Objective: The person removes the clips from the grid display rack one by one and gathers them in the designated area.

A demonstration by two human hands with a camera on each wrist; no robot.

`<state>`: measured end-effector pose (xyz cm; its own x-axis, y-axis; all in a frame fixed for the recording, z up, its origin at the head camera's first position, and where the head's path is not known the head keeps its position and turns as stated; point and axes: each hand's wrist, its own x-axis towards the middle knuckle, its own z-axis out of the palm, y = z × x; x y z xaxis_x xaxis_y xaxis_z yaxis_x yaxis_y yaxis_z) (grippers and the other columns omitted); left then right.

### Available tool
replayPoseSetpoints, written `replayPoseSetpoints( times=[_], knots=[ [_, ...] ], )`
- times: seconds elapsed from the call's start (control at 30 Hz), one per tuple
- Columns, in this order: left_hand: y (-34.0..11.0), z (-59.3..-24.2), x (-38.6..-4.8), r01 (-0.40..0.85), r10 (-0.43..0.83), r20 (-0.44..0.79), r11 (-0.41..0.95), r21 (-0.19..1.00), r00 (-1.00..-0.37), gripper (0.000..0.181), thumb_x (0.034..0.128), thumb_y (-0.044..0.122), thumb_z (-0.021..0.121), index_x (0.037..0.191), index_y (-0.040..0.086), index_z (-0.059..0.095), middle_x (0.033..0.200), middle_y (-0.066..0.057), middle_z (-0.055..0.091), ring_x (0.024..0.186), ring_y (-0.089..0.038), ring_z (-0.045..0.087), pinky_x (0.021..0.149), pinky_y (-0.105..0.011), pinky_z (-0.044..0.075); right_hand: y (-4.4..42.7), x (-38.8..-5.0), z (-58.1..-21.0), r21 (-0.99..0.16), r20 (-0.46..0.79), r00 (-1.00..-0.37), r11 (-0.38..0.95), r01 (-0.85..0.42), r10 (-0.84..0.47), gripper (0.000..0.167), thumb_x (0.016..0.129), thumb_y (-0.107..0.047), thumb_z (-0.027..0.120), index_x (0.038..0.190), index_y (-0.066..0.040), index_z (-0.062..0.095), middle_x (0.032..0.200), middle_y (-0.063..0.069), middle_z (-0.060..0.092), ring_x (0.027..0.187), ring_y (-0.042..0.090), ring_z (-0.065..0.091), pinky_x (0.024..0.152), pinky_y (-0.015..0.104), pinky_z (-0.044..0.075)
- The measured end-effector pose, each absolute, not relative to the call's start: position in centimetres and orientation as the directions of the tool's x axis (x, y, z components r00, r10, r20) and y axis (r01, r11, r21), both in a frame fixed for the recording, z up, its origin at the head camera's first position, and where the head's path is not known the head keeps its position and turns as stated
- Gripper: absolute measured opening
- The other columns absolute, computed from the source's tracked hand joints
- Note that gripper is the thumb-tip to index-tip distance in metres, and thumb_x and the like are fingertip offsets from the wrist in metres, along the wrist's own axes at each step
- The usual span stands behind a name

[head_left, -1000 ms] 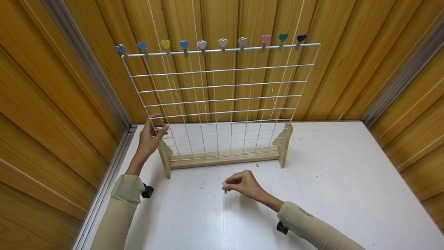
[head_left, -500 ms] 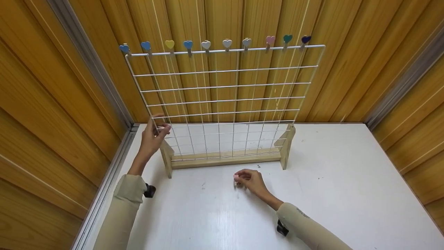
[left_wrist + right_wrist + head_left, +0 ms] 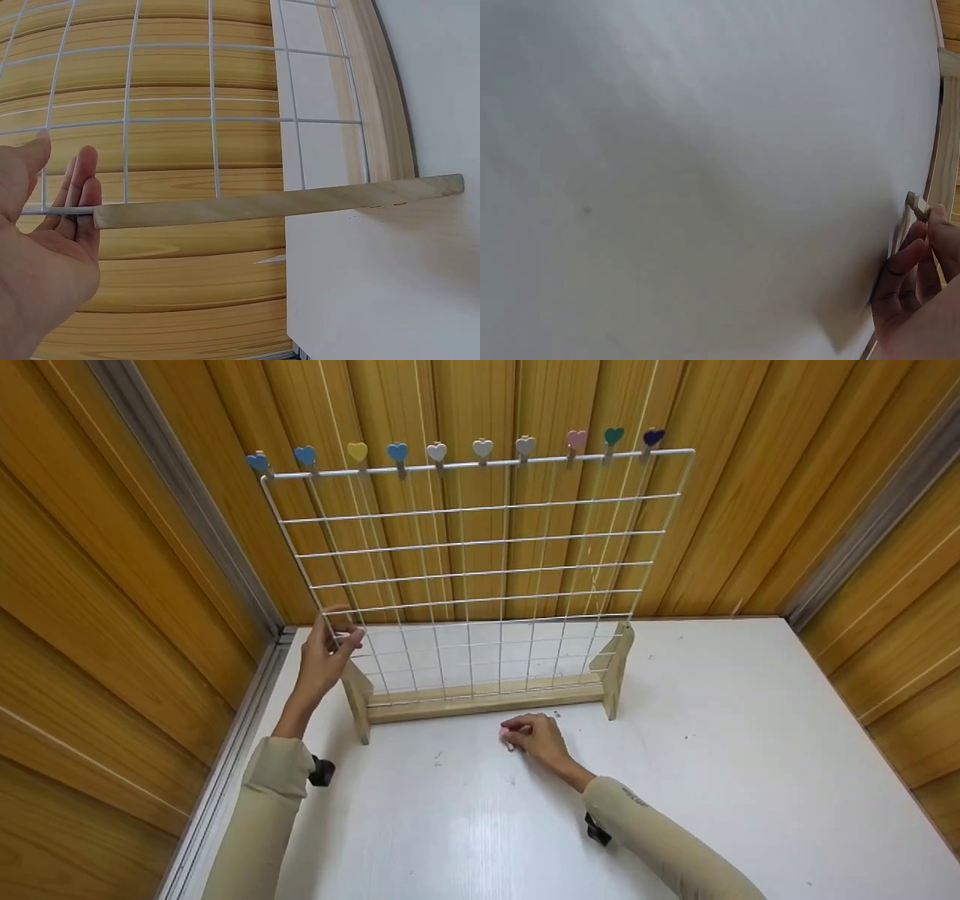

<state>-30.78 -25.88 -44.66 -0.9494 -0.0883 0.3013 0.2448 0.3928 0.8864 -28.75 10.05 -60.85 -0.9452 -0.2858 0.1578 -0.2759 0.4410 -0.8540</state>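
A white wire grid (image 3: 465, 542) stands upright in a wooden base (image 3: 487, 706), with several heart-topped clips along its top bar, among them a yellow one (image 3: 358, 451) and a green one (image 3: 613, 436). My left hand (image 3: 321, 664) grips the grid's left edge wire, fingers curled round it just above the wooden side piece (image 3: 285, 204) in the left wrist view. Low in front of the base, my right hand (image 3: 541, 742) pinches a small clip with a pink top (image 3: 505, 734). The right wrist view shows the clip's wooden end (image 3: 917, 204) poking out from the fingertips.
The white table (image 3: 720, 780) extends to both sides of the base and in front of it. Behind and at the sides rise yellow-brown wood-patterned walls (image 3: 862, 585), with grey metal strips (image 3: 199, 495) at the corners.
My right hand has moved right and forward towards the base with the pink-topped clip, which has tilted. The left hand keeps its grip on the grid.
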Motion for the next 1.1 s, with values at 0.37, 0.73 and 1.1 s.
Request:
replayPoseSetpoints(
  times=[0.37,0.73,1.1],
  knots=[
    [-26.0,-44.9,-30.8,0.250,-0.098,0.310,0.393,0.885,-0.946,0.041,0.1010,0.015,0.065,0.139,0.009,0.051,0.111,-0.016,0.069,0.090,-0.012,0.069,0.081,-0.016,0.050,10.0,-28.9,-60.6,-0.822,0.072,-0.976,0.542,-0.175,-0.205,0.015,0.090,-0.015,0.079,0.100,-0.003,0.080,0.094,0.011,0.080,0.076,0.011,0.069,0.063,0.023,0.050],
    [-26.1,-44.8,-30.6,0.232,-0.088,0.294,0.417,0.879,-0.952,0.043,0.1019,0.019,0.064,0.141,0.008,0.049,0.115,-0.017,0.065,0.092,-0.010,0.066,0.080,-0.017,0.049,10.4,-29.1,-60.3,-0.857,0.138,-0.974,0.472,-0.208,-0.179,0.020,0.092,-0.011,0.076,0.105,0.004,0.077,0.092,0.017,0.078,0.064,0.018,0.067,0.052,0.017,0.045],
    [-26.0,-44.6,-30.8,0.214,-0.103,0.284,0.436,0.874,-0.953,0.042,0.1015,0.020,0.065,0.139,0.008,0.050,0.118,-0.019,0.065,0.096,-0.020,0.067,0.078,-0.014,0.046,13.2,-29.2,-51.0,-0.907,0.299,-0.948,0.276,-0.317,-0.108,0.026,0.093,-0.004,0.073,0.118,0.000,0.074,0.096,0.018,0.072,0.054,0.007,0.058,0.051,0.017,0.046]
  ],
)
